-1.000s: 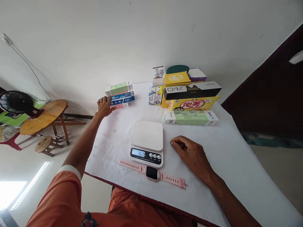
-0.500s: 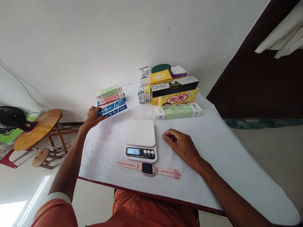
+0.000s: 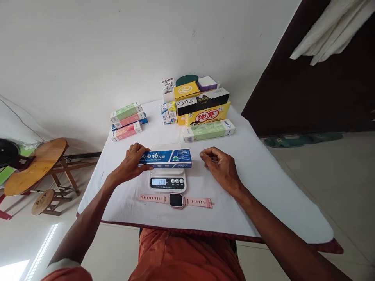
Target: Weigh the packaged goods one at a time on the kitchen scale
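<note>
My left hand (image 3: 132,163) grips the left end of a blue toothpaste box (image 3: 170,158), thumb in front and fingers on top. Lying crosswise, the box covers most of the plate of a white kitchen scale (image 3: 155,189); I cannot tell whether it touches the plate. The lit display reads about 363. To the right of the box, my right hand (image 3: 220,167) is near the white cloth with its fingers curled and nothing visible in them. In front of the scale lies a smartwatch (image 3: 176,200) with a pink strap, stretched out flat.
Toothpaste boxes (image 3: 126,131) are stacked at the back left. Behind the scale stand a green box (image 3: 208,131), a yellow box (image 3: 208,116), a black box (image 3: 202,101) and several others. A wooden table (image 3: 36,166) and a stool (image 3: 43,202) are off to the left.
My left hand has carried the blue toothpaste box from the back-left stack rightward to over the scale, uncovering a pink box there. My right hand stays beside the scale. The view has shifted slightly.
</note>
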`<state>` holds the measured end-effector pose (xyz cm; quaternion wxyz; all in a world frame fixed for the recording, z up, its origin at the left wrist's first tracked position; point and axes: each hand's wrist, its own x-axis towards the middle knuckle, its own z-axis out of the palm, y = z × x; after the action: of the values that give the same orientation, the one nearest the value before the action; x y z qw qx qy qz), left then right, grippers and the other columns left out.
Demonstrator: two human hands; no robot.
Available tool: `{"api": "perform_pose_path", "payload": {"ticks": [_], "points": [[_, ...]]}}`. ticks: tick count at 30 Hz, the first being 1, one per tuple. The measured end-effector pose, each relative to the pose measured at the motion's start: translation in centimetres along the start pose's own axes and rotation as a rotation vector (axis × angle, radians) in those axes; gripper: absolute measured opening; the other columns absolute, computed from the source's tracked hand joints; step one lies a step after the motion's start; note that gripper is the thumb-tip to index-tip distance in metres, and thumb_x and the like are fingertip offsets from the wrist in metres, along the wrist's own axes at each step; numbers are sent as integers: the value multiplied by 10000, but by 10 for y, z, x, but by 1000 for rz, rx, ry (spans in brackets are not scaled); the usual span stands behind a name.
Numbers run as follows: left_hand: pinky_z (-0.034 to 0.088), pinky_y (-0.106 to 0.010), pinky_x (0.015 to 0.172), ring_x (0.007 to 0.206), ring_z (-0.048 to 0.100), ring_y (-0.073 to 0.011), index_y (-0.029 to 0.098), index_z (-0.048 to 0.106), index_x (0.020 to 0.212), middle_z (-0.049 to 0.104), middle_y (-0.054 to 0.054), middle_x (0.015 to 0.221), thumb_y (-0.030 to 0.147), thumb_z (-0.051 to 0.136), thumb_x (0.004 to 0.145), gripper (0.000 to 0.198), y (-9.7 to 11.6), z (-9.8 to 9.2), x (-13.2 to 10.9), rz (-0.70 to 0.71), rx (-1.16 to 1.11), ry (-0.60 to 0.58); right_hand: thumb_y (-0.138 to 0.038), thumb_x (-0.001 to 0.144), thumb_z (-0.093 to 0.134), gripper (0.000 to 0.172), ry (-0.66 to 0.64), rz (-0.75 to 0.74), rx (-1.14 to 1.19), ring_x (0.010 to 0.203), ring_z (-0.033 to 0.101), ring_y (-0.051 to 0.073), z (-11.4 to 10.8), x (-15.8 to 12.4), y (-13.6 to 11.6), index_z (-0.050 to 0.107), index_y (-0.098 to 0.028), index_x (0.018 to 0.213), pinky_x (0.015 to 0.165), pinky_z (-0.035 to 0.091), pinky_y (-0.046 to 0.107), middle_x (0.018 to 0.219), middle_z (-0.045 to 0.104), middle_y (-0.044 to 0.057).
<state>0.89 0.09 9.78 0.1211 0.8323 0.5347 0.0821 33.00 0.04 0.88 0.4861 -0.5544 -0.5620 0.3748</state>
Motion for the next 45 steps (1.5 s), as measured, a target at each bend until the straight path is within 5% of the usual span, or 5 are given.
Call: {"api": "perform_pose_path", "payload": {"ticks": [7,16,33,40,45], "points": [[416,-564,1110,1322,483,-360,306,464,1524,533,-131,1434,487,791,893,733,4,-5,4,0,65,-11,-455,915,583,245,77,-28,-34,641,590,166,-3,1,-2,642,-225,857,644,497,312,798,692,30],[526,-451,957,1098,623,-279,253,618,1280,654,-78,1198,456,732,947,406,19,-14,22,101,3,2,-198,976,499,182,-73,-161,-525,771,649,194,1,3,10,610,-218,833,730,442,310,867,721,60],[454,-473,1002,1200,557,-337,181,628,1298,644,-160,1305,420,639,1016,370,118,48,178,130,342,259,-221,1095,425,276,-190,-66,-1000,893,747,216,1,-5,-10,692,-163,1126,601,345,294,1038,763,115],[437,-452,978,1187,587,-322,216,672,1276,675,-148,1307,491,559,1049,375,94,35,154,176,390,373,-250,1074,505,210,-143,-112,-1011,821,723,205,2,-8,-1,690,-163,1029,564,263,299,997,762,96],[452,-447,1010,1209,596,-320,205,664,1300,679,-153,1287,376,537,1054,325,17,1,136,-64,342,514,-270,1043,538,204,-76,-184,-979,703,655,177,3,-8,15,654,-173,906,533,221,281,887,731,67]]}}
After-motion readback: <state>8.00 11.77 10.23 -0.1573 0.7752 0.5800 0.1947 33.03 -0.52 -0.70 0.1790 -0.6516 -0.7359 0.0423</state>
